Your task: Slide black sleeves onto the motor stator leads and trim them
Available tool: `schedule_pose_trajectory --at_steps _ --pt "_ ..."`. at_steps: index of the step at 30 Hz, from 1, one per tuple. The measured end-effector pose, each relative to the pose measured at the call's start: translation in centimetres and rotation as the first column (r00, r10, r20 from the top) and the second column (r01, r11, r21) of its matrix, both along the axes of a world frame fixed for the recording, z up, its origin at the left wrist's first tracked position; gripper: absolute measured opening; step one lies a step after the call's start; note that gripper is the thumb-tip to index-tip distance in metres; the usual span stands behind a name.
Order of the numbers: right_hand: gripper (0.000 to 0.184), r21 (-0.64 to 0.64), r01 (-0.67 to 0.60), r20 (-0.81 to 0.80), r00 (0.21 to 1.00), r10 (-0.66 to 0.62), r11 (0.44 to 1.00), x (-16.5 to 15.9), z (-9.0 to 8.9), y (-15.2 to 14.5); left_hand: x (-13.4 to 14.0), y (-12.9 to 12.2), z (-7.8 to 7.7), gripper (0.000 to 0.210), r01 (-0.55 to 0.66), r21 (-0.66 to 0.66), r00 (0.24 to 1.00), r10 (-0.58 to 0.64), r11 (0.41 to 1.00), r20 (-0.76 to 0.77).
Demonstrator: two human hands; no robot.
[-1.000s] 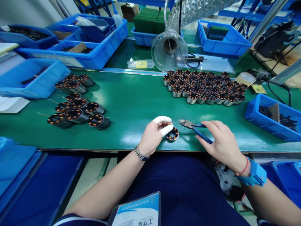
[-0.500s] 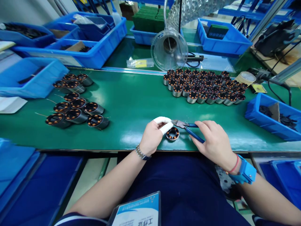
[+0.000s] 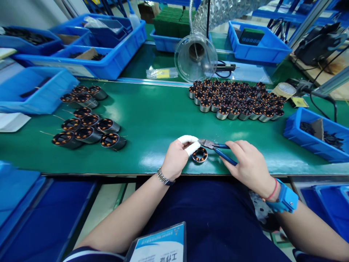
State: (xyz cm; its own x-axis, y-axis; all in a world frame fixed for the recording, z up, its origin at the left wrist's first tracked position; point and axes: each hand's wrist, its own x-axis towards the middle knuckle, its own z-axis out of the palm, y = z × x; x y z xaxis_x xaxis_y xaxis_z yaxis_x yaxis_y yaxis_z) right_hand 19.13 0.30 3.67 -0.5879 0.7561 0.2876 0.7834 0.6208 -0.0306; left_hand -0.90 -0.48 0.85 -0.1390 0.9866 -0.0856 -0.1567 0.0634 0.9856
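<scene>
My right hand (image 3: pixel 247 162) is closed round the blue handles of a pair of cutting pliers (image 3: pixel 211 145), whose jaws point left. White finger covers sit on the thumb and a finger of my left hand (image 3: pixel 180 153), which are pinched together at the jaw tips. What lies between those fingertips is too small to make out. Just below the pliers, a motor stator (image 3: pixel 200 155) with copper windings and a dark core stands on the green bench top (image 3: pixel 152 145), close to the front edge. My left fingers are right beside it.
Rows of stators (image 3: pixel 234 100) stand at the back right, and a smaller group of stators (image 3: pixel 88 125) with loose wires is on the left. A clear fume hood (image 3: pixel 195 58) hangs behind. Blue bins (image 3: pixel 317 136) line the right and left sides.
Almost nothing moves. My hands, the pliers and the stator keep the same places, with only a very slight shift of the whole view.
</scene>
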Motion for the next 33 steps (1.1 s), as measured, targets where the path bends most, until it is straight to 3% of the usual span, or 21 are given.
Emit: schedule_pose_trajectory --at_steps 4,7,10,14,19,24,33 --pt "0.035 -0.007 -0.010 -0.109 0.994 0.010 1.000 0.1 0.0 0.1 0.0 -0.1 0.2 0.007 0.012 0.000 1.000 -0.012 1.000 -0.011" --pt "0.036 -0.004 0.055 -0.182 0.982 -0.055 0.998 0.9 0.2 0.3 -0.2 -0.8 0.5 0.023 0.034 -0.039 0.999 -0.033 0.999 0.009" --pt "0.040 0.011 0.121 -0.100 0.988 -0.119 0.993 2.2 0.1 0.7 -0.7 -1.6 0.6 0.034 0.005 -0.080 0.999 -0.003 0.997 0.036" --pt "0.042 0.011 0.087 0.020 0.996 -0.088 0.996 3.0 -0.4 0.7 -1.2 -2.1 0.2 0.023 -0.029 -0.089 0.999 0.032 0.996 0.028" --pt "0.042 -0.028 0.009 -0.084 0.996 -0.012 1.000 1.4 -0.3 -0.3 -1.2 -1.8 0.0 0.009 -0.013 -0.059 1.000 0.013 0.998 -0.004" --pt "0.040 -0.050 -0.027 -0.077 0.997 0.023 0.998 -0.3 -0.2 -0.6 -1.0 -1.7 0.1 0.007 0.001 -0.044 1.000 -0.001 0.999 -0.007" --pt "0.041 -0.008 -0.038 -0.138 0.990 0.037 0.999 -0.2 -0.1 -0.7 -1.0 -1.8 0.2 0.007 -0.004 -0.030 1.000 0.004 1.000 -0.010"
